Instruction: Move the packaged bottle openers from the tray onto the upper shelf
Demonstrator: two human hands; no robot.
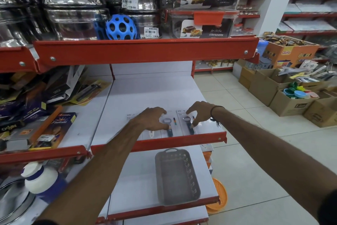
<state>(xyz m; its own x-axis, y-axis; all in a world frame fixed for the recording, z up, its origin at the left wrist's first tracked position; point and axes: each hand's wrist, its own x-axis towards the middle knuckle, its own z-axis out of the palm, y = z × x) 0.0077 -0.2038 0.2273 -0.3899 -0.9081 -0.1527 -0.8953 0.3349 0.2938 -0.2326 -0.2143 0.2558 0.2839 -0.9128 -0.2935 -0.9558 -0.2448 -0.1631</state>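
The left hand (152, 119) covers most of the left card (134, 116) on the shelf (145, 95); only its printed corner and a white handle end near the front edge show. The print on all three cards is too small to read. The right hand (198, 112) hides part of the right card (200, 124), and whether its fingertips press the card or hover cannot be told. Both arms are cut off by the bottom edge. The tray (176, 175) is blurred; its inside shows no clear detail.
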